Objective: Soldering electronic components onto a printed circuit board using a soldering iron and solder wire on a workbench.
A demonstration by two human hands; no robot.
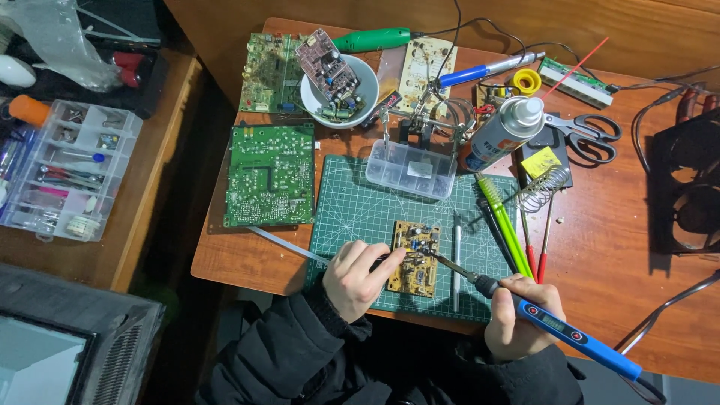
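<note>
Even, cool light falls on my tabletop (615, 225) from above; shadows lie short and soft. The spray can (504, 131) and scissors (589, 131) catch mild glare. Focus stays sharp at the centre; the corners go dim, and edges bend slightly.

Small tan PCB (415, 258) flat on mat, iron (547, 322) tip on it.

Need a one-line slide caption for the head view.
Right hand brings blue soldering iron to small tan circuit board on green cutting mat, left hand steadying it.
</note>
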